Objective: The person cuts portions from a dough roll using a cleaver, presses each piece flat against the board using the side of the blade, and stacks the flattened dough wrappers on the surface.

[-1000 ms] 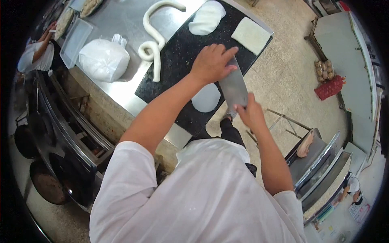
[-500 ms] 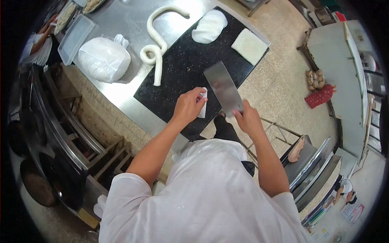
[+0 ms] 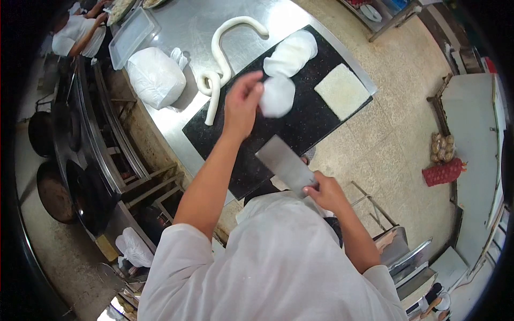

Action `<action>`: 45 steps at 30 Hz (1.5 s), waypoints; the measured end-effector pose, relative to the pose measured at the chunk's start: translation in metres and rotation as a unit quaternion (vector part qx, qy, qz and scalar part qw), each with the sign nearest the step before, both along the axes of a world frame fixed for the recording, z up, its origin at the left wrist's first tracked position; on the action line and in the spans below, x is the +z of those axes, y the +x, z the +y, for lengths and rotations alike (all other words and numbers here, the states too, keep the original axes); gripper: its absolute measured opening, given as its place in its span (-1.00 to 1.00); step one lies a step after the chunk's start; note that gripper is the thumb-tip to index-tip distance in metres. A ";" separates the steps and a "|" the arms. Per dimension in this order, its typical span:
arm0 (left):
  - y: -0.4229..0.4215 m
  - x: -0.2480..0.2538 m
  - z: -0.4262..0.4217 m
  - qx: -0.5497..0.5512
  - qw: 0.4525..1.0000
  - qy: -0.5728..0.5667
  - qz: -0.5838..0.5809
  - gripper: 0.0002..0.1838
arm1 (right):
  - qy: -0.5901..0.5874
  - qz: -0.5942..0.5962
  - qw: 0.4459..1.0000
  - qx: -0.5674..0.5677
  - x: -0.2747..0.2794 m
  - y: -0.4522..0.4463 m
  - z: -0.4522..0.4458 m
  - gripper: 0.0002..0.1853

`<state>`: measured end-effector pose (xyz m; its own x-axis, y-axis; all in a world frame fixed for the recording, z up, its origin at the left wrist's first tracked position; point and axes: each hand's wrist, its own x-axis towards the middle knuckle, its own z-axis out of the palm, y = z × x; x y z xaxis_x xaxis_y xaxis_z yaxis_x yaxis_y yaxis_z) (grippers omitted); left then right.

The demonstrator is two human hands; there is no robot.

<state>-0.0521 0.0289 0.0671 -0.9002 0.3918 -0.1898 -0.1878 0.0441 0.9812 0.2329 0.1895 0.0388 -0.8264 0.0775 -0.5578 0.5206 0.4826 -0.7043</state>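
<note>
While right fingers (image 3: 311, 191) clench the cleaver (image 3: 286, 163), round dough (image 3: 278, 97) is beside loose left fingers (image 3: 247, 80).

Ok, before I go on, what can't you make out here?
- Left hand's grip on the single dough round: unclear in the head view; motion blurs both.
- Cleaver handle: head view, hidden by the right hand.
- Number of rounds in the overlapping pile: head view, upper ones cover those beneath.
- Contents of the white bag: head view, hidden by its plastic.
</note>
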 end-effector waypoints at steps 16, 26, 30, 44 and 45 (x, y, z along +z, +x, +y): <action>0.009 -0.057 -0.142 0.164 0.806 -0.432 0.369 -0.62 | -0.271 0.088 0.815 -0.504 -0.012 -0.100 0.037 -0.85; 0.001 -0.055 -0.189 0.076 0.901 -0.260 0.338 -0.74 | 0.289 0.211 0.927 0.108 0.069 -0.133 -0.134 -0.88; 0.008 -0.063 -0.214 0.026 0.889 -0.308 0.337 -0.72 | 0.291 0.112 0.930 0.193 0.082 -0.159 -0.185 -0.85; 0.065 -0.050 -0.186 -0.297 0.743 -0.371 0.472 -0.57 | 0.154 0.037 0.985 -0.064 0.066 0.021 -0.086 -0.85; 0.080 -0.039 -0.165 -0.386 0.724 -0.362 0.443 -0.56 | 0.153 0.069 0.980 -0.110 0.065 0.035 -0.075 -0.83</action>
